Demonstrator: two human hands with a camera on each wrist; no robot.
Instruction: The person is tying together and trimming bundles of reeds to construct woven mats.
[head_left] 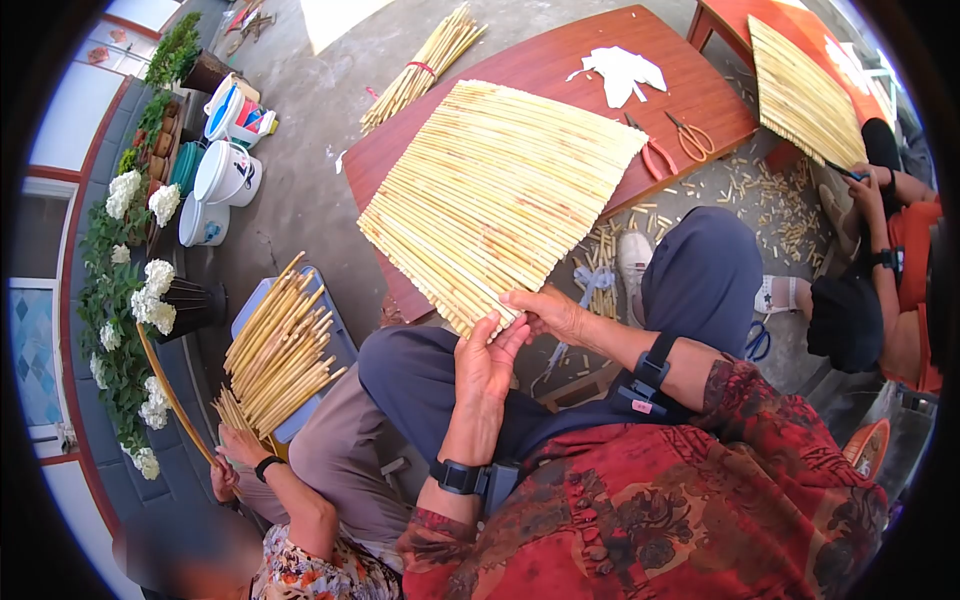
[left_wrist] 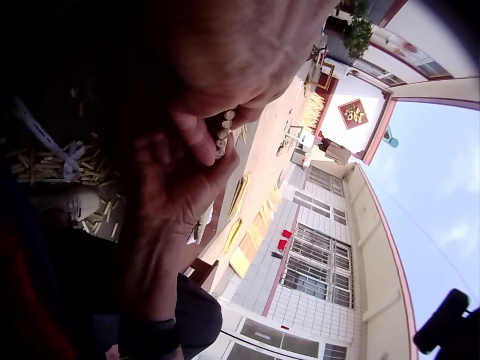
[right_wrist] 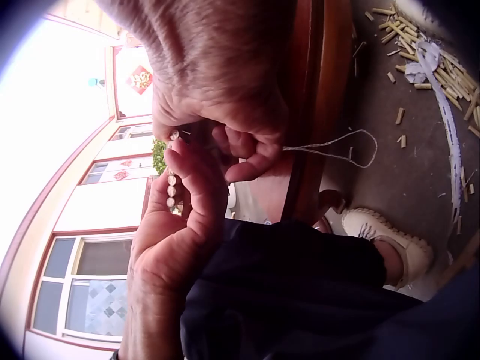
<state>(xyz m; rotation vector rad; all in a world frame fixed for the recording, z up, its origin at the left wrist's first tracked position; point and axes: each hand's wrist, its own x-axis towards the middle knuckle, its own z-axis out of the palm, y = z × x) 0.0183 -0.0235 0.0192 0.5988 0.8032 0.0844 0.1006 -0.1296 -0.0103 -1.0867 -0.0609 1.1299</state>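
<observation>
A fan-shaped mat (head_left: 500,190) of pale stalks laid side by side leans over the table edge towards me. My left hand (head_left: 484,362) grips its narrow near corner. At that same edge is my right hand (head_left: 552,312), its thumb by the stalk ends. In the right wrist view, cut stalk ends (right_wrist: 172,190) show between the left fingers. Just above them, the right hand (right_wrist: 217,90) has curled fingers, and a thin white string (right_wrist: 352,135) loops out from under them. The left wrist view shows both hands meeting round the stalk ends (left_wrist: 225,131).
The red-brown table (head_left: 715,100) bears scissors (head_left: 692,141), red-handled pliers (head_left: 656,162) and a crumpled white piece (head_left: 622,72). A tray (head_left: 342,335) of stalks (head_left: 280,365) stands left, beside a seated person. Another person at right holds a second mat (head_left: 805,95). Stalk offcuts (head_left: 780,200) litter the floor.
</observation>
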